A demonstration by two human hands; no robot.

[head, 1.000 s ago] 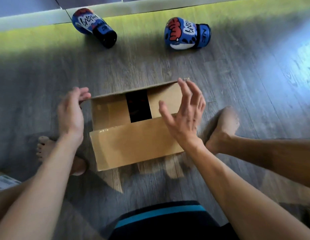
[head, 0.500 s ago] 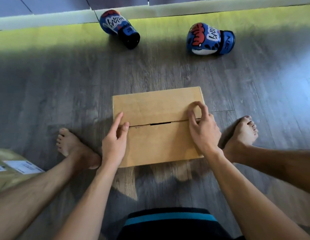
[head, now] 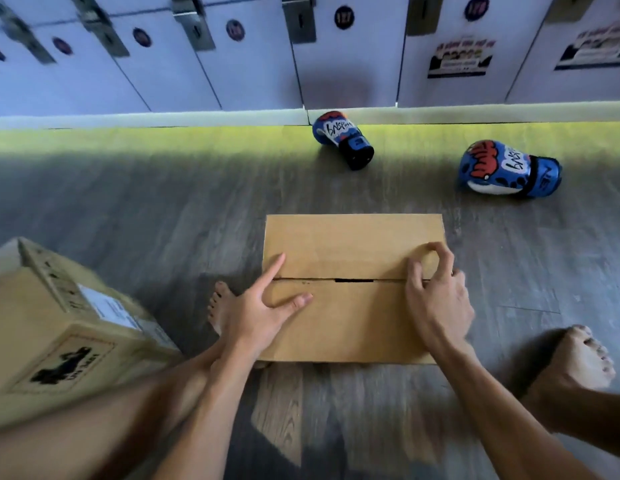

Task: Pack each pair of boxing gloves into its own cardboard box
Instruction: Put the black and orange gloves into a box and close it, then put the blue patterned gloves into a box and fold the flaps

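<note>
Both hands rest on the plain brown cardboard box (head: 353, 244), whose flaps lie closed with a small dark gap at mid-seam. The left hand (head: 256, 313) lies flat with fingers spread, forefinger on the far flap and thumb on the near one. The right hand (head: 436, 296) sits at the seam's right end with fingers curled, and I cannot tell whether it pinches the flap edge or only presses. The box's long axis and seam run left to right across the grey wood-pattern floor (head: 163, 209), between the bare feet. Two blue, red and white padded boxing gloves are still loose beyond it. One glove (head: 341, 140) lies by the foot of the pale blue lockers (head: 232, 64), its cuff towards the person. The other glove (head: 507, 169) lies further right, cuff rightward. Both lie ahead and right, so the right hand is nearer. A printed, labelled cardboard box (head: 59, 323) stands at the left, well apart from them. A second ago the flaps stood open with both hands off them. Half a second ago they were shut under the hands as now, but the left thumb has since spread, and the view has swung up and leftward.
</note>
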